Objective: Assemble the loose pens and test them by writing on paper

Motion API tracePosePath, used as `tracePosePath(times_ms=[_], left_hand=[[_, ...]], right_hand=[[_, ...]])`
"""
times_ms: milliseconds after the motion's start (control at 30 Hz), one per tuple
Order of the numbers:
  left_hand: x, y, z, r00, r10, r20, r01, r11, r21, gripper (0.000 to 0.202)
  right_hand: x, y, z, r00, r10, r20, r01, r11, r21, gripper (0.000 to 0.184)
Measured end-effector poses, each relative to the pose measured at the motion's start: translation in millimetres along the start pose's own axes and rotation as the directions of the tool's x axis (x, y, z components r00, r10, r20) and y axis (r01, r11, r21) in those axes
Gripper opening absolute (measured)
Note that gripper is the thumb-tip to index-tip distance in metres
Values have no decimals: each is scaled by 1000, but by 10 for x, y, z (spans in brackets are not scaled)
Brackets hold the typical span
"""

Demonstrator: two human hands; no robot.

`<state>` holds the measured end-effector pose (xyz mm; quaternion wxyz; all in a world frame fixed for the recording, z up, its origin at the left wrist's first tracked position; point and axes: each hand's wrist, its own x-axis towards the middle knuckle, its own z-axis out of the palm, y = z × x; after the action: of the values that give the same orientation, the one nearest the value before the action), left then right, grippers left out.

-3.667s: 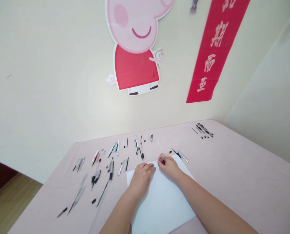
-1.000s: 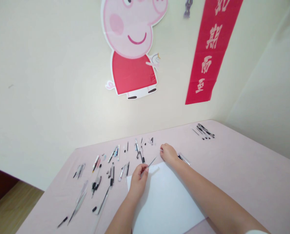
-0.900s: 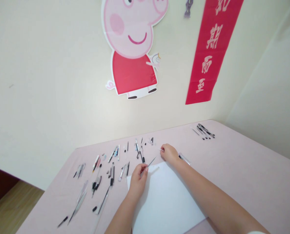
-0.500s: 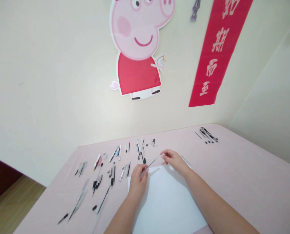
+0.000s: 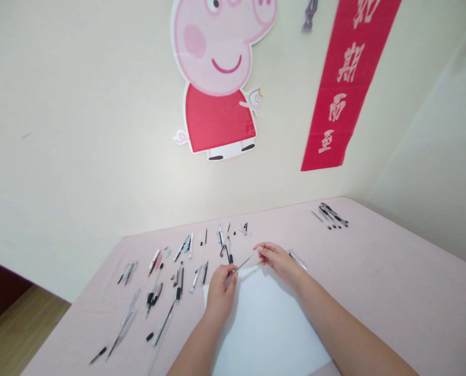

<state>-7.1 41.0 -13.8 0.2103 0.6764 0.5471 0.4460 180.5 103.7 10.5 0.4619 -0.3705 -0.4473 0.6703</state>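
Red banner (image 5: 342,112) on wall (image 5: 100,104): white characters 期而至, topmost one cut off

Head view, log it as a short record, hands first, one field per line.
Left hand: holds thin grey pen-like stick
Right hand: fingertips near stick's tip, contact unclear
Below hands: plain white paper sheet
Tabletop: pale pink
Left side: scattered slim black and clear pen parts
Far right corner: cluster of slim black pens
Wall: pink cartoon pig cutout in red, long red banner with pale characters

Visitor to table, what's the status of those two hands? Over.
Left hand holding a thin grey rod. Right hand by its far end, hold unclear. White paper below; loose pen parts to its left.
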Motion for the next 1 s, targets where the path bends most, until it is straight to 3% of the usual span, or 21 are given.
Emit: tracePosePath(times_ms=[467, 1000], left_hand=[[-7, -1, 11, 1000, -15, -4, 15, 997, -79, 15], [-6, 49, -24, 1000, -17, 14, 18, 997, -73, 13]], right_hand=[[11, 85, 19, 998, -22, 63, 28, 994, -103, 29], [0, 153, 27, 995, 42, 86, -38, 998, -47, 35]])
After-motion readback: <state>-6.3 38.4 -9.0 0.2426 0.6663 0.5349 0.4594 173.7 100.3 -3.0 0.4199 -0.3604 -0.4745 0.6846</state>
